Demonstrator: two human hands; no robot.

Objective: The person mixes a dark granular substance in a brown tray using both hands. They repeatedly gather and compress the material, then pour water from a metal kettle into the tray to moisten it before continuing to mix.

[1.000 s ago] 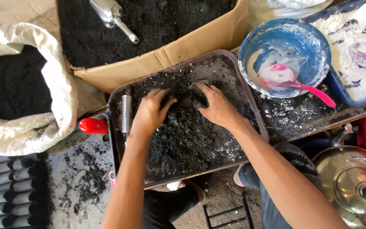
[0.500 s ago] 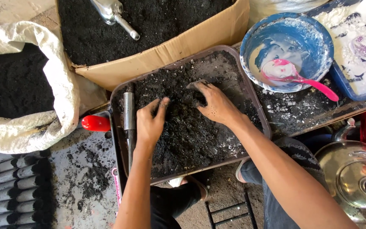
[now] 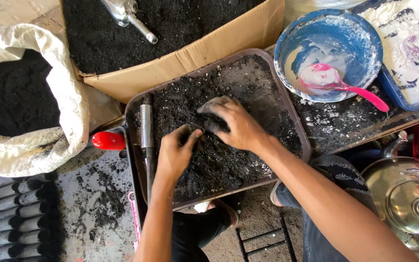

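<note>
Hands in brown tray (image 3: pixel 292 114) of black charcoal mix (image 3: pixel 219 165): right hand (image 3: pixel 233 127) clenched on clump (image 3: pixel 214 123) mid-tray, left hand (image 3: pixel 176 153) loose, touching mix. Likely damp, crumbly; cup underneath.

Dusty floor (image 3: pixel 98 228) under brown tray (image 3: pixel 294 114), sack (image 3: pixel 64 97)

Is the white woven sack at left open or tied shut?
Open: the white woven sack has its mouth rolled back, exposing the black powder that fills it.

Two hands (image 3: pixel 209 140); one tray (image 3: pixel 294 116); one bowl (image 3: pixel 364 34)
</note>
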